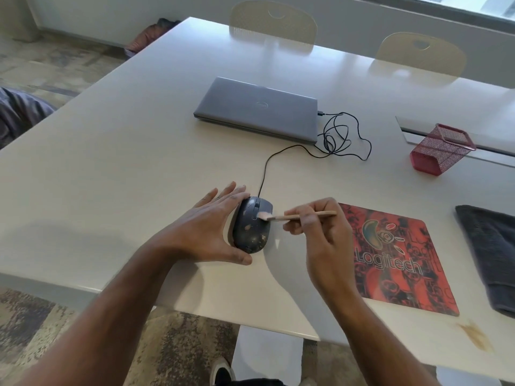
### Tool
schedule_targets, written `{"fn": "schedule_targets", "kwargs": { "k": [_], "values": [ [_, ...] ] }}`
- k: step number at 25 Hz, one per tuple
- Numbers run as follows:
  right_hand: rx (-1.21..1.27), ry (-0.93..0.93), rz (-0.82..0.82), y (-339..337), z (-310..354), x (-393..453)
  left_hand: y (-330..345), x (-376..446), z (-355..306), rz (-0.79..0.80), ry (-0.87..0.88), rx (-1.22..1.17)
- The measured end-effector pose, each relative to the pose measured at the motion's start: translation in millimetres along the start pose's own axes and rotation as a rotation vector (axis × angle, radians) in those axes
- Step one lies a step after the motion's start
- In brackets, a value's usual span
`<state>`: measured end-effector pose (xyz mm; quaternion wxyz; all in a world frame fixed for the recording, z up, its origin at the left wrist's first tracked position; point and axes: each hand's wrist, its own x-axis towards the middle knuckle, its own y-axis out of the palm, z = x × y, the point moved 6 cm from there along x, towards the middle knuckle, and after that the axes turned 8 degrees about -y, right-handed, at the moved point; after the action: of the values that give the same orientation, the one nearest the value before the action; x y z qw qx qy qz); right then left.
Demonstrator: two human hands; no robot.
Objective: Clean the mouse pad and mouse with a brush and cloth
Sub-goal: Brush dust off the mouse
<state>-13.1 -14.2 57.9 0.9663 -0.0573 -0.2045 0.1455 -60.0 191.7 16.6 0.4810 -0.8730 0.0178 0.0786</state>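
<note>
**Brush on mouse, left hand bracing**

Left hand (204, 232): open, fingers straight and together, laid along the left side of the mouse (252, 225); thumb curls round the near end. It braces the mouse, not a closed grasp.

Right hand (320, 232): pinched shut on the brush (303, 216), wooden handle held between thumb and fingertips like a pen. Handle lies roughly level, end pointing right. Pale bristles touch the top of the mouse, just right of the scroll wheel.

Mouse: dark, speckled with light dirt spots mostly on the near half. Sits on the bare table (125, 162), near the front edge, just left of the mouse pad (395, 260) and not on it. Its cable (342, 137) runs away from the person, loops in a tangle and plugs into the right side of the laptop (257, 108), lid closed.

Mouse pad: red and black, Logitech logo, flat on the table, right of the right hand. Right wrist partly covers its left edge.

Cloth (490, 254): dark grey, folded, beside the pad on the right, cut off by the frame edge.

Further back right: red mesh pen holder (441, 149), tipped over. 2 chairs (274, 22) at the far side. Brownish stain (476, 337) on the table near the pad's near right corner.
</note>
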Motion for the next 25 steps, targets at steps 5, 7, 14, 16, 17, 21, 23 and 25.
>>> {"fn": "schedule_targets", "kwargs": {
  "k": [5,7,14,16,17,21,23,25],
  "values": [
    [-0.048,-0.118,-0.006,-6.1,14.5,-4.4,-0.6,-0.5,-0.3,-0.004,-0.004,-0.007],
    [-0.062,-0.11,0.014,-0.7,11.1,-1.6,-0.2,-0.1,0.0,0.001,-0.004,-0.008],
    [-0.11,-0.248,0.118,3.7,20.7,-31.8,0.0,0.4,0.3,-0.006,-0.01,0.001],
    [-0.096,-0.277,0.088,0.3,21.5,-35.1,-0.1,0.6,0.2,-0.003,-0.013,0.007],
    [-0.078,-0.284,0.057,-1.9,20.0,-34.5,0.1,0.7,0.3,-0.001,-0.013,0.008],
    [-0.071,-0.273,0.059,2.2,13.4,-38.2,1.2,0.2,0.3,0.006,-0.01,-0.002],
    [-0.053,-0.272,0.108,6.3,12.8,-47.8,0.4,-0.3,0.5,0.002,-0.01,0.001],
    [-0.016,-0.273,0.138,7.5,13.5,-55.6,-0.4,-0.8,-0.1,0.001,-0.009,0.007]
  ]
}}
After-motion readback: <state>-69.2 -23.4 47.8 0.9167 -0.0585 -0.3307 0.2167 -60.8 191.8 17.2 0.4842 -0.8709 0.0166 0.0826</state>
